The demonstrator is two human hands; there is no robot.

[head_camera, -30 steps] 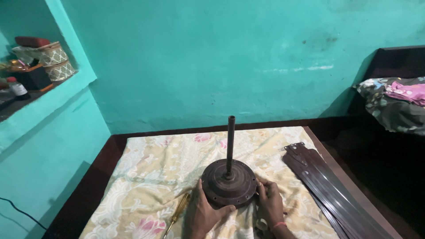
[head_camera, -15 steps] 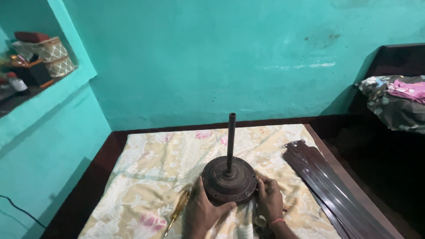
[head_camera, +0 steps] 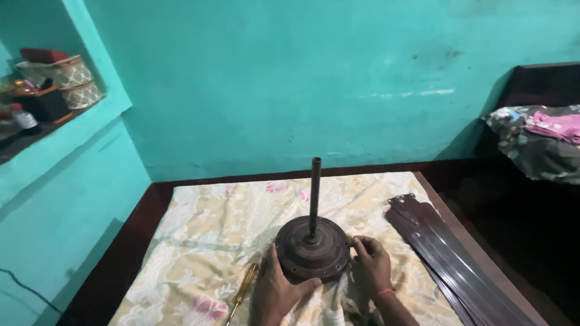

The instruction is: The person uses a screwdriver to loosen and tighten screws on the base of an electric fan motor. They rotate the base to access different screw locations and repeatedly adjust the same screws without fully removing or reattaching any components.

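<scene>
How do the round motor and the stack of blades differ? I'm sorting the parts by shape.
The round motor is a thick disc with an upright rod; the blades are long, flat strips. The motor sits between the left hand and right hand; the blades lie untouched at the bed's right edge. Both are dark brown.

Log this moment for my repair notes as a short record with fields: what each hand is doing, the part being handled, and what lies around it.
left hand: flat against the near-left rim of the fan motor
right hand: fingers on the motor's right rim
fan motor: round, dark brown, rod upright from its centre, on the floral sheet
screwdriver: yellow handle, left of the left hand
fan blades: dark stack, along the right side
</scene>
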